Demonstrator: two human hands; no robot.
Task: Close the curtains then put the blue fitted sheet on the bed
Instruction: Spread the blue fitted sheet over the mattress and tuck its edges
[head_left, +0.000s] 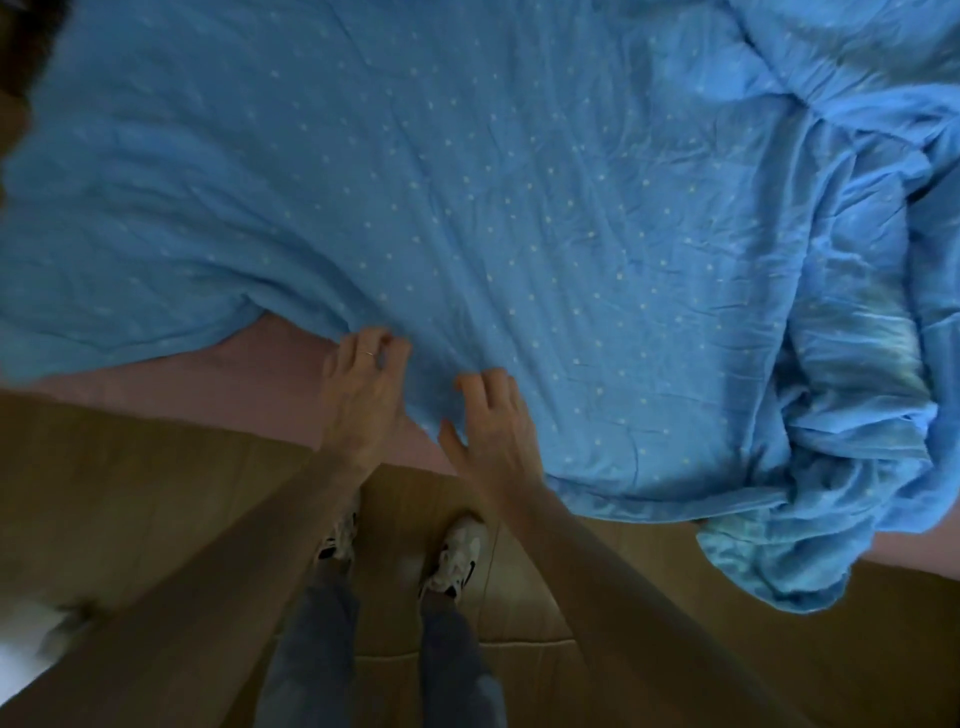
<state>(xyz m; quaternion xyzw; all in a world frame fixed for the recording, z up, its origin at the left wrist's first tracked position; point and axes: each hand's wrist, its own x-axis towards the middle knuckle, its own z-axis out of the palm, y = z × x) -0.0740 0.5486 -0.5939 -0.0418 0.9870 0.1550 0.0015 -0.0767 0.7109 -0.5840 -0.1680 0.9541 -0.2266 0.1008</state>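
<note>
The blue fitted sheet, dotted with small pale spots, lies spread over most of the bed. A strip of pink mattress shows bare along the near edge. My left hand pinches the sheet's near hem between curled fingers, where the cloth meets the pink strip. My right hand rests on the sheet just to the right, fingers bent and pressing into the fabric, thumb spread. At the right the sheet is bunched in thick folds that hang over the bed's edge.
I stand on a wooden floor close against the bed, with my two white sneakers and jeans below my arms. Something white shows at the lower left corner. The room is dim.
</note>
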